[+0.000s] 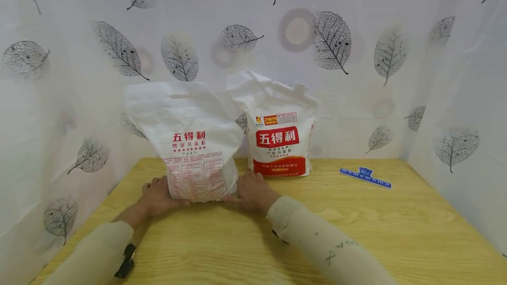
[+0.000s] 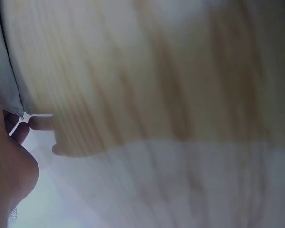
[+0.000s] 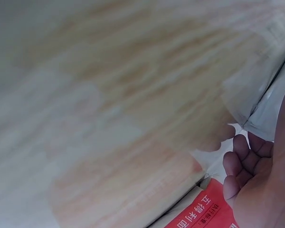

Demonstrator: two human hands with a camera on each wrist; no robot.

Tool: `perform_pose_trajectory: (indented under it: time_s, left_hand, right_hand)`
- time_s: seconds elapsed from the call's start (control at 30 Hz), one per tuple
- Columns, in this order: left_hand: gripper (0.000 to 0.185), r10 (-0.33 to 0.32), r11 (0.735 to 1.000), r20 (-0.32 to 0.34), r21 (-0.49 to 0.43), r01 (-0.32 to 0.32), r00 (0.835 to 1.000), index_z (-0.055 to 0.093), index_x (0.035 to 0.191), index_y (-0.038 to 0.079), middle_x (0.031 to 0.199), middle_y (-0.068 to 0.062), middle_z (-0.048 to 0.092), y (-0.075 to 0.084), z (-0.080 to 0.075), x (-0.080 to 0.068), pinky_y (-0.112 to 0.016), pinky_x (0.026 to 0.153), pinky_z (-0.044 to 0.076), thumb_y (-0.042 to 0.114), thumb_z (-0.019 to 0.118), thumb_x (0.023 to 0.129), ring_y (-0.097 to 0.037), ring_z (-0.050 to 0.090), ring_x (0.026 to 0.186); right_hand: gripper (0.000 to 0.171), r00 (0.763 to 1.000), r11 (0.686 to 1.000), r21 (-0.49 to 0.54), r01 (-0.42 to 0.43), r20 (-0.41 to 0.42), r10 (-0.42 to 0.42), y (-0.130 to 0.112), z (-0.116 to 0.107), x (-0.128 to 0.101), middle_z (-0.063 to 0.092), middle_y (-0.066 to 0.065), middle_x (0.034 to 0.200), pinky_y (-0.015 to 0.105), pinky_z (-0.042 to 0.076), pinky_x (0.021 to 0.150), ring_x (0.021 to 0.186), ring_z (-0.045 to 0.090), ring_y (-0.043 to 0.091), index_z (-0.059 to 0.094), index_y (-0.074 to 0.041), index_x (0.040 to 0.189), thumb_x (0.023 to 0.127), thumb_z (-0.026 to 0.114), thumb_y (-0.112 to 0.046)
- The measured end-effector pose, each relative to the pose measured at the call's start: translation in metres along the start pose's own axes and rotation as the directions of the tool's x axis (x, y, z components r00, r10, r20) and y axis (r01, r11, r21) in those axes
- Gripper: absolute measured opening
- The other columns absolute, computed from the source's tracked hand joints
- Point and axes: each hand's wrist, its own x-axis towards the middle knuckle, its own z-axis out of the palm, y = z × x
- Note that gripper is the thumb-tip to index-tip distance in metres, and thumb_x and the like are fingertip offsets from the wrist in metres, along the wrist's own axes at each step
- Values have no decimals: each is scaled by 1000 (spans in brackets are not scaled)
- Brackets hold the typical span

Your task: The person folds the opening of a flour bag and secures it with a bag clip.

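Note:
A white flour bag point(image 1: 202, 168) with red print faces me at the left middle of the table, its wide upper part leaning left. My left hand point(image 1: 158, 197) holds its lower left corner, with the thumb along the bottom front edge. At the opposite lower corner, my right hand point(image 1: 255, 192) grips with its thumb in front and its fingers at the side. Both wrist views show the fingers bent by the bag's bottom corners; whether the base touches the table is unclear. Behind and to the right stands a second flour bag point(image 1: 279, 153) with red label bands.
A blue clip point(image 1: 365, 177) with a long ruler-like bar lies at the right of the wooden table point(image 1: 356, 232). White curtains point(image 1: 245, 8) with dark leaf patterns enclose the back and sides, close behind the second bag.

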Motion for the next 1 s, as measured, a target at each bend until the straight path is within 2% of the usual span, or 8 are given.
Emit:
perform_pose_trajectory:
  time_s: [0.33,0.6,0.8,1.0]
  left_hand:
    - [108,-27,1000,20,7,26,999,43,141,6,131,-24,57,6,3,3,-68,96,22,79,70,68,-48,48,116]
    - [105,-29,1000,20,8,29,999,44,140,4,130,-25,57,11,2,1,-66,94,24,76,72,70,-48,48,114]
    - [106,-24,1000,29,6,23,999,44,140,7,130,-23,57,11,4,2,-64,94,24,79,70,68,-46,48,113]
    - [104,-18,1000,38,9,17,999,46,138,8,129,-23,57,14,5,2,-66,95,24,81,69,68,-46,49,111]
  right_hand:
    - [66,1000,1000,25,5,-1,-5,5,-2,-3,61,2,96,37,45,85,92,54,17,58,-15,106,91,42,-77]
    - [66,1000,997,76,-5,12,4,6,-3,-4,63,1,100,37,44,87,95,54,17,58,-19,115,89,44,-78]
    - [67,1000,999,45,-14,7,14,8,-1,-7,61,1,95,37,43,82,90,52,17,58,-17,107,89,42,-80]
    - [70,999,998,52,-34,36,32,9,-2,-10,58,-1,92,36,43,83,87,49,17,58,-16,108,87,42,-81]
